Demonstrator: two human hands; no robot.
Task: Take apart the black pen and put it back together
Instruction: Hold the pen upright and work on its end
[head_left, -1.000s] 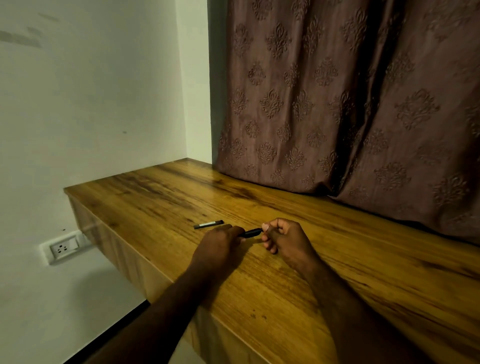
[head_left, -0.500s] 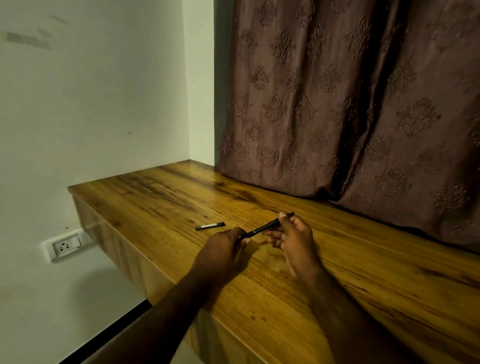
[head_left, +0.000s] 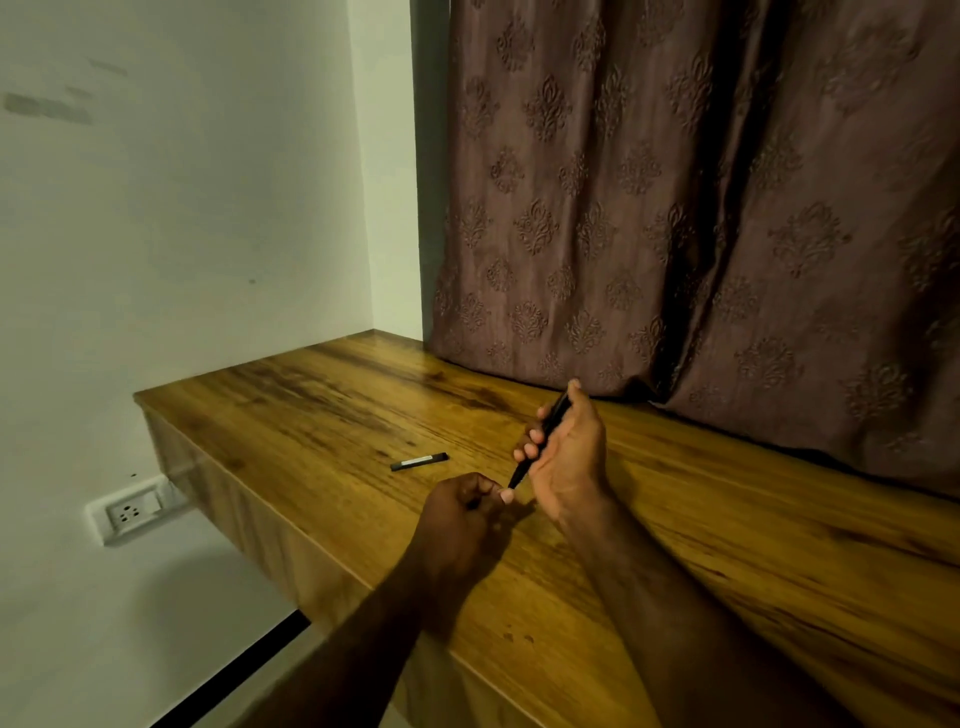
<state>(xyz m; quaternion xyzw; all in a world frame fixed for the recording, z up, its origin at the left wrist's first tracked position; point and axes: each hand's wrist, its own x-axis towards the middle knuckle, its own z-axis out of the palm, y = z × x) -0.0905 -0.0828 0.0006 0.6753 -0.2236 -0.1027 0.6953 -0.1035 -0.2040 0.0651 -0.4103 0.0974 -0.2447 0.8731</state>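
Nearest, the left hand (head_left: 464, 512) is curled closed above the wooden shelf (head_left: 675, 545); whether anything is pinched cannot be told. Beyond it, the black pen (head_left: 540, 441) is gripped by the right hand (head_left: 569, 452), its long axis steeply tilted, tip pointing down-left. Farther left, a separate pen piece (head_left: 420, 461) lies flat.

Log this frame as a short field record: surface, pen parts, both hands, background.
surface: wooden shelf, fixed to the wall
held part: black pen body, tilted, lower tip towards the left hand
loose part: black cap, lying flat on the shelf, apart from both hands
right hand: gripping the pen body, palm showing
left hand: fist closed, thumb by the pen's lower tip; contents hidden
background: brown patterned curtain, wall socket below shelf level
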